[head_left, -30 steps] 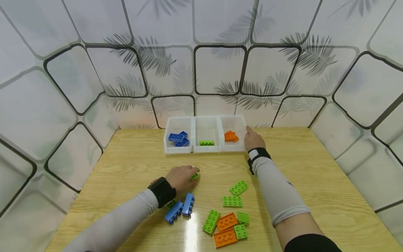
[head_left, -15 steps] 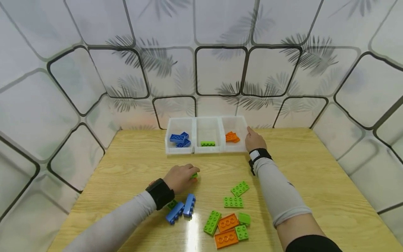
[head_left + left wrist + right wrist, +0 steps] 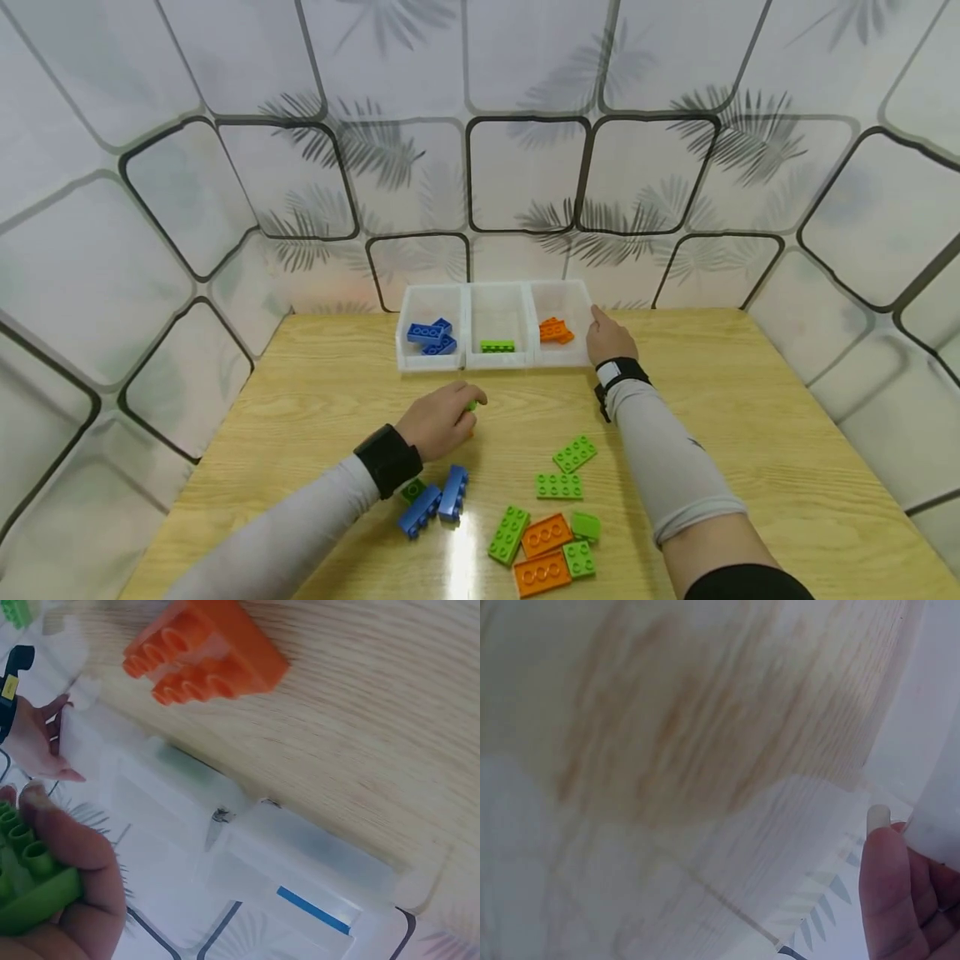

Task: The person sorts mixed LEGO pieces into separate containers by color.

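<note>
My left hand is above the table in front of the tray. It pinches a green building brick, mostly hidden by the fingers in the head view. Below it on the table sits an orange brick, nearly covered by the hand from above. My right hand holds the right end of the white three-compartment tray, its fingers at the wall. Blue bricks lie in the left compartment, a green brick in the middle one, and orange bricks in the right one.
Two blue bricks lie near my left wrist, with a dark green brick beside them. Closer to the front right are several green bricks and two orange bricks. A patterned curtain encloses the wooden table.
My left hand has lifted the green brick slightly and moved it a little toward the tray; the orange brick stays on the table. My right hand remains at the tray's right end.
</note>
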The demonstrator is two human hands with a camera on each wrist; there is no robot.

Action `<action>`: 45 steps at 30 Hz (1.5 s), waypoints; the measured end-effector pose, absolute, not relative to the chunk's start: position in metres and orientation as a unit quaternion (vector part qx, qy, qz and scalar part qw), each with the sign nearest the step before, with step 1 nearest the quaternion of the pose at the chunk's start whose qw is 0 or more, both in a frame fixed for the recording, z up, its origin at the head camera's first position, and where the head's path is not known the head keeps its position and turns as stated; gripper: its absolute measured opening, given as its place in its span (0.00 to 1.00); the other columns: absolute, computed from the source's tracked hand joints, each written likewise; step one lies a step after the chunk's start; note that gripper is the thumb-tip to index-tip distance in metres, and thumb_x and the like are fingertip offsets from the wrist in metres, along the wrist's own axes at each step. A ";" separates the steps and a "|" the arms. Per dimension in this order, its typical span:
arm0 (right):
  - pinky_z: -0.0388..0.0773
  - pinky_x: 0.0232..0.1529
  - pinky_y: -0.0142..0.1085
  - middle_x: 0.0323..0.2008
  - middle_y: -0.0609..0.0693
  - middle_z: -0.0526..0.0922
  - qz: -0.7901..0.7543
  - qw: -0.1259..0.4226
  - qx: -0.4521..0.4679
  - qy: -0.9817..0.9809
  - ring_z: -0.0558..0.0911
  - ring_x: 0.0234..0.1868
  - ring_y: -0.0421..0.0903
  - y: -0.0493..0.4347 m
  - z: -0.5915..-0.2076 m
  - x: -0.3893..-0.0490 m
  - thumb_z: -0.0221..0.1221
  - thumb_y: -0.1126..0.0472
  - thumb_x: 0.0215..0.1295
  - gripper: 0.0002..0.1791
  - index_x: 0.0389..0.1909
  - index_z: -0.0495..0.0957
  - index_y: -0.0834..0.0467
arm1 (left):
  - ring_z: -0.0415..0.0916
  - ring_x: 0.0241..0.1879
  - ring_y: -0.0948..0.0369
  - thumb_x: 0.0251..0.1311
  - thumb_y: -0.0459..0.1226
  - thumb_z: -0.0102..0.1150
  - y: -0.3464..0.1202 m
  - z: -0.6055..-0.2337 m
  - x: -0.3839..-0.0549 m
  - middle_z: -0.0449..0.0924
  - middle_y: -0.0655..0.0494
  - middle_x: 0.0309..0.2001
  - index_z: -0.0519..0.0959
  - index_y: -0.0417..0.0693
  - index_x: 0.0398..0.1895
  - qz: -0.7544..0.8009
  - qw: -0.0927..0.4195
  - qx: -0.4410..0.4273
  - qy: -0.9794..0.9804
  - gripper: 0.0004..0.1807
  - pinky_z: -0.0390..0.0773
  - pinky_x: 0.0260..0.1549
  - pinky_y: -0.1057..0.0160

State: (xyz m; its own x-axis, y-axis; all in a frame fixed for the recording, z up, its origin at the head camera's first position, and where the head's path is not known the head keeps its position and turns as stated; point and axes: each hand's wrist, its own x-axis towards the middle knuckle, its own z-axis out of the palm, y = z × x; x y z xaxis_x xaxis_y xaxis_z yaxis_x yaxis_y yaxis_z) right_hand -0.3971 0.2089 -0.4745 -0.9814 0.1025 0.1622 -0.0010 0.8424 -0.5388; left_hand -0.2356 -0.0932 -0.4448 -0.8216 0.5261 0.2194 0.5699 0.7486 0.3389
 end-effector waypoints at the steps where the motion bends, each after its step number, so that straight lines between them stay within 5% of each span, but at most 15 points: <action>1: 0.55 0.16 0.38 0.17 0.58 0.72 0.280 0.092 -0.028 -0.955 0.52 0.11 0.42 0.209 -0.474 -0.397 0.34 0.58 0.76 0.27 0.73 0.62 0.53 | 0.69 0.31 0.64 0.66 0.34 0.45 -0.092 -0.443 -0.236 0.79 0.55 0.47 0.78 0.50 0.51 -0.208 0.052 -0.290 -0.933 0.15 0.72 0.32 0.63; 4: 0.55 0.16 0.38 0.16 0.57 0.71 0.282 0.093 -0.030 -0.955 0.52 0.10 0.42 0.209 -0.473 -0.396 0.33 0.58 0.76 0.27 0.73 0.62 0.52 | 0.69 0.30 0.64 0.67 0.34 0.44 -0.087 -0.440 -0.239 0.79 0.55 0.46 0.78 0.51 0.49 -0.222 0.061 -0.291 -0.929 0.14 0.71 0.31 0.63; 9: 0.55 0.15 0.37 0.12 0.54 0.69 0.288 0.089 -0.026 -0.953 0.52 0.10 0.42 0.209 -0.473 -0.396 0.33 0.58 0.77 0.27 0.73 0.61 0.53 | 0.67 0.24 0.68 0.67 0.41 0.51 -0.081 -0.437 -0.242 0.75 0.63 0.30 0.77 0.56 0.37 -0.230 0.108 -0.292 -0.922 0.04 0.68 0.25 0.67; 18: 0.54 0.14 0.36 0.12 0.54 0.68 0.288 0.091 -0.023 -0.953 0.51 0.10 0.42 0.210 -0.471 -0.394 0.33 0.57 0.77 0.27 0.73 0.61 0.53 | 0.50 0.13 0.70 0.60 0.52 0.63 -0.069 -0.433 -0.251 0.56 0.66 0.13 0.78 0.55 0.30 -0.265 0.190 -0.306 -0.895 0.13 0.53 0.17 0.70; 28: 0.56 0.16 0.37 0.12 0.54 0.69 0.287 0.091 -0.022 -0.953 0.52 0.10 0.43 0.211 -0.473 -0.393 0.33 0.57 0.77 0.26 0.73 0.60 0.52 | 0.52 0.11 0.69 0.73 0.44 0.48 -0.059 -0.424 -0.269 0.57 0.65 0.11 0.74 0.53 0.17 -0.312 0.205 -0.292 -0.881 0.22 0.56 0.19 0.68; 39: 0.55 0.15 0.36 0.16 0.56 0.71 0.296 0.096 -0.031 -0.950 0.52 0.12 0.43 0.210 -0.475 -0.392 0.35 0.56 0.77 0.26 0.73 0.62 0.49 | 0.47 0.10 0.66 0.73 0.39 0.44 -0.054 -0.417 -0.309 0.50 0.63 0.11 0.60 0.53 0.11 -0.299 0.230 -0.253 -0.891 0.26 0.48 0.17 0.67; 45: 0.54 0.14 0.36 0.12 0.53 0.69 0.292 0.101 -0.032 -0.951 0.53 0.11 0.43 0.211 -0.477 -0.393 0.35 0.57 0.77 0.26 0.73 0.62 0.49 | 0.54 0.11 0.62 0.73 0.40 0.41 -0.048 -0.413 -0.339 0.51 0.62 0.11 0.60 0.53 0.10 -0.209 0.213 -0.241 -0.924 0.27 0.53 0.16 0.65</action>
